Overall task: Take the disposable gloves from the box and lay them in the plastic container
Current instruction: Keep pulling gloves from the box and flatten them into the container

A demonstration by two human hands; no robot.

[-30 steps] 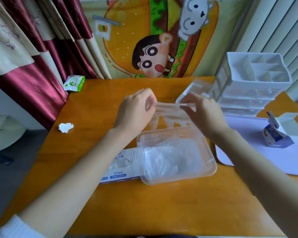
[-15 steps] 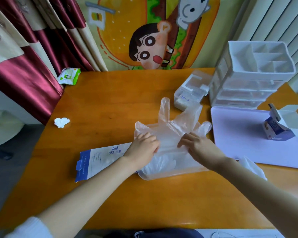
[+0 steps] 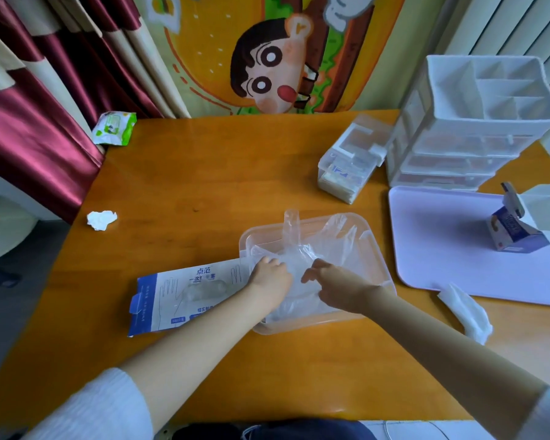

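Observation:
A clear plastic container (image 3: 377, 246) stands on the wooden table in front of me, with several thin transparent gloves lying in it. Both hands are low over its near half, holding one crinkled transparent glove (image 3: 327, 244) whose fingers spread toward the far rim. My left hand (image 3: 269, 277) grips the cuff end with curled fingers. My right hand (image 3: 334, 281) pinches the same glove just to the right. The flat blue-and-white glove box (image 3: 185, 293) lies to the left of the container, partly under my left forearm.
A lilac mat (image 3: 451, 249) with an opened small blue carton (image 3: 515, 231) lies at the right. Behind it stand a white drawer organiser (image 3: 477, 128) and a small clear box (image 3: 350, 163). A crumpled tissue (image 3: 101, 219), a wipes pack (image 3: 115, 128) and a folded white tissue (image 3: 467, 312) are on the table.
Both hands brought the stretched glove down from above the table into the container, and its fingers now lie lower inside the rim. The view has tilted down.

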